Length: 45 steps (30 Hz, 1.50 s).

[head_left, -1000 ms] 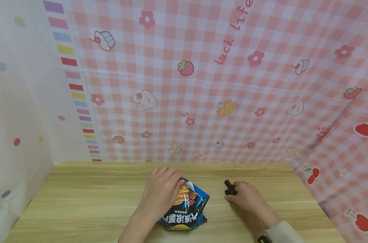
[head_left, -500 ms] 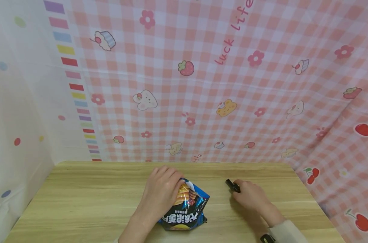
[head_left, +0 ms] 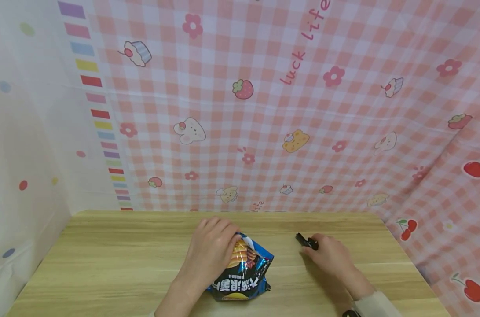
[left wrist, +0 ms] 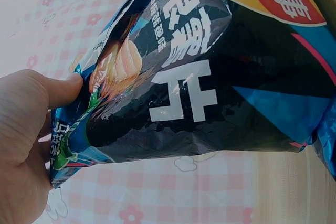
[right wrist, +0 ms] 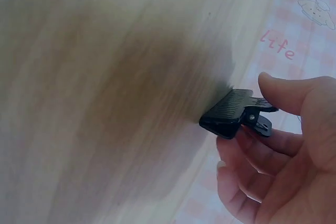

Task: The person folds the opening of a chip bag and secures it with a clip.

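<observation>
A black and blue bag of chips [head_left: 241, 273] with white lettering stands on the wooden table, near its middle. My left hand [head_left: 209, 246] grips the bag's folded top edge; in the left wrist view its thumb [left wrist: 65, 90] presses the near side while the fingers lie behind. To the right of the bag, my right hand [head_left: 332, 257] holds a small black clip [right wrist: 231, 111] above the table. Its thumb lies on one handle of the clip and fingers curl below the other. The clip's ridged jaws point away from the palm and look closed.
The wooden table [head_left: 117, 259] has its far edge against a pink checked cloth [head_left: 240, 132] with printed figures. A white dotted cloth [head_left: 30, 132] hangs at the left, and a cherry-printed cloth [head_left: 461, 211] at the right.
My right hand has shifted slightly to the right, and the clip has turned in its fingers. The left hand and the bag have stayed where they were.
</observation>
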{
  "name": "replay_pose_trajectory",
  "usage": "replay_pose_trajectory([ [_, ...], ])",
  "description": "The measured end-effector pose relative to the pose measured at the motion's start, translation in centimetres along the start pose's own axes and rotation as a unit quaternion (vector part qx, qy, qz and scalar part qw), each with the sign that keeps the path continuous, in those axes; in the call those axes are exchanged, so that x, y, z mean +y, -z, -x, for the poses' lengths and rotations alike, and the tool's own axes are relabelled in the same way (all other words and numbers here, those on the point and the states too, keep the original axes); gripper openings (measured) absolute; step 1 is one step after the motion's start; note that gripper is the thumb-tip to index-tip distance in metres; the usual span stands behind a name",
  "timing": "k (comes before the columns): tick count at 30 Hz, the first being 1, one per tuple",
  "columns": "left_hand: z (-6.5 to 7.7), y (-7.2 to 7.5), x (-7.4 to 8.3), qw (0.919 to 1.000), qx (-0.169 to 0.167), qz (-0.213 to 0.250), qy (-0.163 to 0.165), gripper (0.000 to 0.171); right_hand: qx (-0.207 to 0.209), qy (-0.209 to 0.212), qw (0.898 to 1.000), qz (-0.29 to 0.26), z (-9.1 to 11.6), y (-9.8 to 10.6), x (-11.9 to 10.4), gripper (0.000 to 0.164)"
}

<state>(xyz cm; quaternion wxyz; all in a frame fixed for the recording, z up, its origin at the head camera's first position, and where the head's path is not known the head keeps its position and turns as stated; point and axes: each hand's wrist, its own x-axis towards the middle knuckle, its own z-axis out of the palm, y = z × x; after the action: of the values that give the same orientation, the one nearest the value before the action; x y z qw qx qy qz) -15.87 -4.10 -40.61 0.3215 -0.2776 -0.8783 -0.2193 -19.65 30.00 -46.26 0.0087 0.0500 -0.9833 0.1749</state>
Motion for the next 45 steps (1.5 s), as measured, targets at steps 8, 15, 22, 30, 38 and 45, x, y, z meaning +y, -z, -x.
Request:
replay_pose_trajectory([
  [8,0.0,-0.2,-0.2,0.9998,0.014,0.005,-0.011,0.012,0.027,-0.017,0.999,-0.043,0.3,0.1,0.1,0.037],
  [15,0.1,-0.2,-0.2,0.9998,0.015,0.008,-0.013,0.012,0.078,-0.025,0.994,-0.072,0.8,0.5,-0.5,0.029],
  [22,0.0,-0.2,-0.2,0.9998,0.012,0.009,-0.013,0.012,0.133,-0.009,0.987,-0.085,1.4,0.8,-1.1,0.031],
  [30,0.0,-0.2,-0.2,0.9998,0.013,0.01,-0.011,0.011,0.184,-0.007,0.974,-0.13,2.1,1.0,-2.4,0.028],
  [38,0.0,-0.1,-0.1,0.9999,0.011,0.006,-0.007,0.01,0.223,0.063,0.954,-0.188,2.9,0.9,-4.2,0.014],
  [45,0.0,-0.1,-0.1,0.9999,0.011,0.007,-0.005,0.01,0.226,0.125,0.946,-0.195,3.2,0.4,-5.5,0.017],
])
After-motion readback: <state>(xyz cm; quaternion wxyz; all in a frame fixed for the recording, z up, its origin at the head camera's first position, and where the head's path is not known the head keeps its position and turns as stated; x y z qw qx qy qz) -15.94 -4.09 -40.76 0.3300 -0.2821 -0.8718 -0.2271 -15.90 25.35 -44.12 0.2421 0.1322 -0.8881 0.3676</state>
